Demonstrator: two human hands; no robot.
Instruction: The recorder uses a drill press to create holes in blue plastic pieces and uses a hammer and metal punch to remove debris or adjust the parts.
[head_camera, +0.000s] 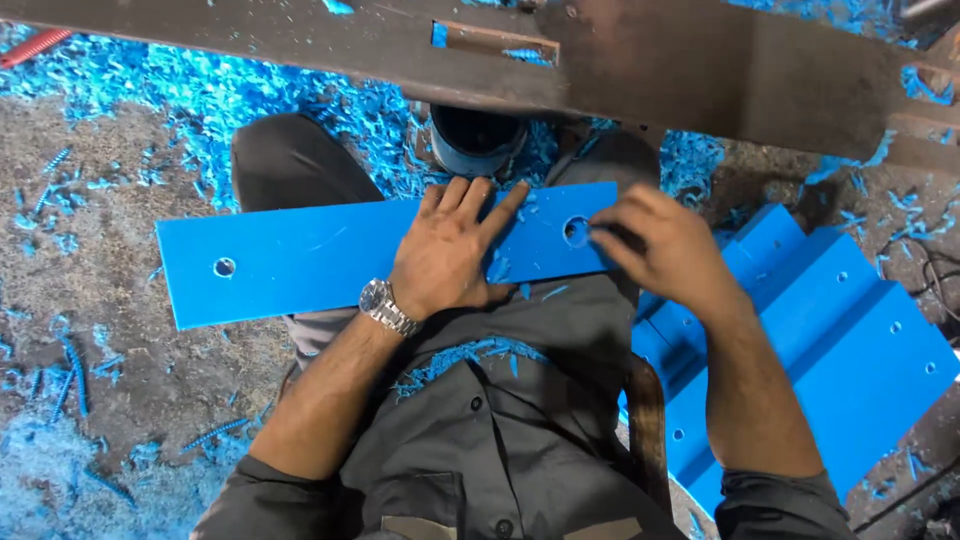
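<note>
A long blue plastic strip (320, 255) is laid across the seated person's lap. It is pressed down by the left hand (450, 250), spread flat and released. Its right end is grasped by the right hand (660, 245) beside a drilled hole (576, 231). Stacked blue strips (830, 330) lie on the floor.

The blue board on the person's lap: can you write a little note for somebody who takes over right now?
Left hand: flat on the blue board, pressing it on the lap.
Right hand: fingers at the right hole, near the board's end; grip unclear.
Board: across the knees, under a dark metal beam. Another hole near its left end.
Done: both holes are through; blue shavings cover the floor.
Left: a stack of blue boards lies to the right.
</note>
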